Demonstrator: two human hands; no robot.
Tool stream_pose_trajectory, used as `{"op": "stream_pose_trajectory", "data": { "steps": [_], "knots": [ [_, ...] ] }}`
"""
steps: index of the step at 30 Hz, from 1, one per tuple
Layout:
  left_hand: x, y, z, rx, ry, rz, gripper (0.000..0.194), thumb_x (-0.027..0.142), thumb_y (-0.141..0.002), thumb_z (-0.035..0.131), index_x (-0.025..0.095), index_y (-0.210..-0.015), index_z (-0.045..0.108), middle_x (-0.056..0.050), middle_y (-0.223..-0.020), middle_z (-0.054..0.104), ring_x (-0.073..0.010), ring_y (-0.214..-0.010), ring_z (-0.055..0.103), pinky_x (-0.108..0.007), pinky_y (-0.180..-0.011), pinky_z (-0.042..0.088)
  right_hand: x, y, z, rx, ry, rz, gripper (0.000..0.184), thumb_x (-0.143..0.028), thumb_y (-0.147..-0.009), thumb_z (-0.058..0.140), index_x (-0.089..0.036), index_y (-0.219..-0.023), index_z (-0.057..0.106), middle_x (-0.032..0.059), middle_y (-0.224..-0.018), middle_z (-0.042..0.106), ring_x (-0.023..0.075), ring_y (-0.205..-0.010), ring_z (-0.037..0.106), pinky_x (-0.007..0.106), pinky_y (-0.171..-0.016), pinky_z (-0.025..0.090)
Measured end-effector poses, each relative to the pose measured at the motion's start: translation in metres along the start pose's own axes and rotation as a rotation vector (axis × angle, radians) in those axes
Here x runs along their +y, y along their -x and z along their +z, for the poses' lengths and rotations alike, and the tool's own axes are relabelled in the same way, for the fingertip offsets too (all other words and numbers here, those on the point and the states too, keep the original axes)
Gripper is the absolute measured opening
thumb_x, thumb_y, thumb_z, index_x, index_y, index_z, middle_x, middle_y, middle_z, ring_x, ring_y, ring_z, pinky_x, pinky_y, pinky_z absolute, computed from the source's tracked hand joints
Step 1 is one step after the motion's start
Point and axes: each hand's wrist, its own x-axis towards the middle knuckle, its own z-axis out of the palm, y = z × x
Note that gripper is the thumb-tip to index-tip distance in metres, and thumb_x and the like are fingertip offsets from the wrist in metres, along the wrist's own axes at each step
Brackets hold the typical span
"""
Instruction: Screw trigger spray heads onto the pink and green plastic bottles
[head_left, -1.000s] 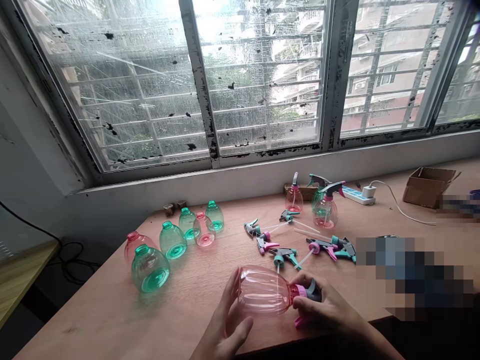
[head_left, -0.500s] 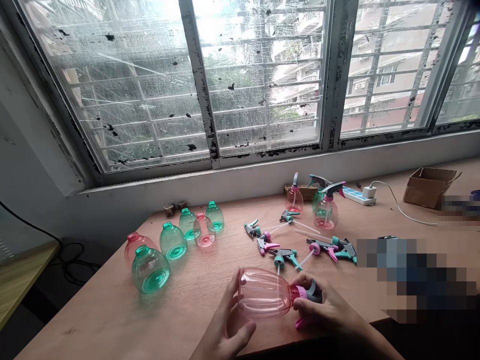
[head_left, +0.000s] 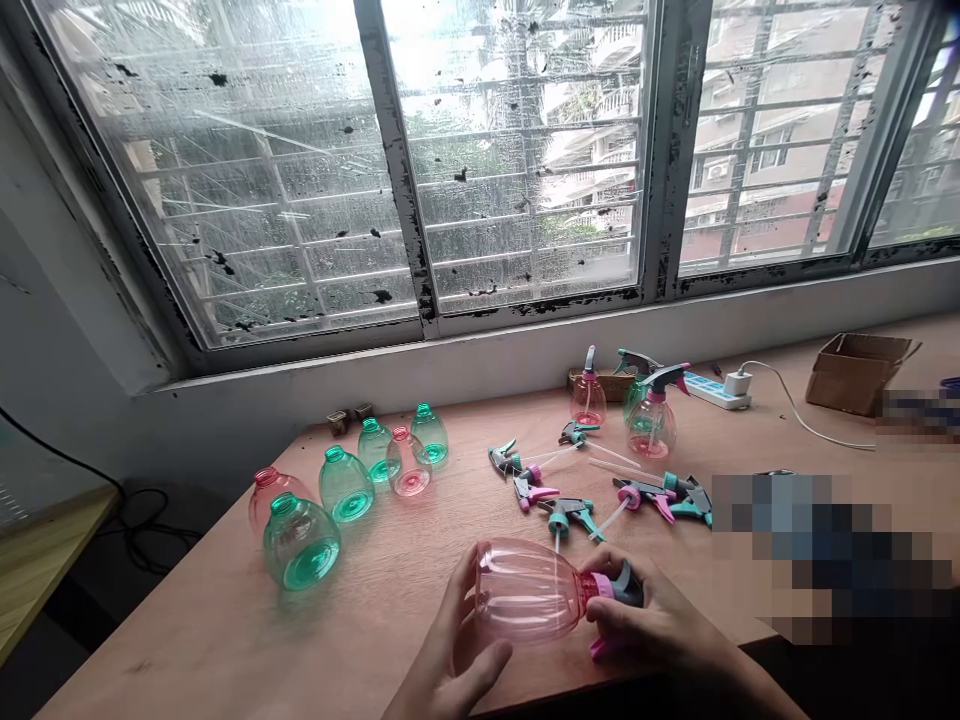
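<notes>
A clear pink spray bottle is held on its side above the front edge of the table. My left hand cups its base, fingers behind it and thumb held off in front. My right hand is closed round the pink collar at the neck, where a grey-and-pink spray head sits, its trigger partly hidden by the fingers. Just beyond the bottle lie several loose spray heads, among them a green-collared one and a pink-collared one.
Several green and pink bottles without heads stand at left, a green one nearest. Fitted spray bottles stand at the back. A power strip, a white cable and a cardboard box lie back right. A blurred patch covers the right side.
</notes>
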Motion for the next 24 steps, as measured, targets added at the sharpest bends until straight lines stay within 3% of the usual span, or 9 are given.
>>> {"op": "stream_pose_trajectory", "data": {
  "steps": [5,11,14,18,24],
  "knots": [
    [-0.004,0.000,0.001,0.046,-0.048,0.057,0.071,0.038,-0.093,0.066,0.039,-0.153,0.029,-0.002,-0.167,0.025,-0.0321,-0.155,0.015,-0.046,-0.125,0.024,-0.002,0.001,0.001,0.003,-0.006,-0.005,0.043,-0.051,-0.074,0.082,-0.021,-0.095,0.061,-0.0034,-0.075,0.059,0.0142,-0.061,0.058,0.036,-0.063,0.064],
    [0.004,0.001,0.002,0.014,0.016,-0.026,0.084,0.042,-0.088,0.072,0.036,-0.155,0.023,-0.007,-0.163,0.037,-0.0343,-0.154,0.018,-0.049,-0.124,0.026,-0.008,0.003,-0.001,-0.040,0.003,-0.006,0.038,-0.045,-0.080,0.080,-0.019,-0.099,0.060,-0.0027,-0.078,0.061,0.0150,-0.066,0.060,0.038,-0.068,0.064],
    [0.008,0.001,0.001,0.004,0.055,-0.044,0.075,0.044,-0.090,0.068,0.034,-0.153,0.029,-0.007,-0.165,0.031,-0.0357,-0.154,0.019,-0.049,-0.122,0.029,-0.008,0.004,-0.002,-0.037,0.031,-0.001,0.037,-0.044,-0.081,0.079,-0.018,-0.100,0.061,-0.0013,-0.080,0.063,0.0155,-0.068,0.061,0.037,-0.068,0.063],
    [0.009,0.000,0.002,0.005,0.040,-0.050,0.070,0.041,-0.093,0.066,0.035,-0.153,0.030,-0.006,-0.162,0.038,-0.0341,-0.154,0.016,-0.049,-0.123,0.028,-0.003,0.002,-0.003,-0.027,0.025,-0.001,0.039,-0.046,-0.079,0.080,-0.018,-0.099,0.061,-0.0012,-0.080,0.063,0.0155,-0.066,0.061,0.037,-0.067,0.063],
    [0.004,0.001,0.004,0.009,0.010,0.033,0.069,0.034,-0.095,0.065,0.048,-0.152,0.027,0.006,-0.169,0.018,-0.0294,-0.155,0.016,-0.043,-0.126,0.020,0.000,0.001,-0.003,-0.003,0.005,-0.002,0.041,-0.047,-0.076,0.082,-0.018,-0.097,0.061,-0.0022,-0.075,0.063,0.0158,-0.064,0.061,0.038,-0.064,0.064]
  ]
}}
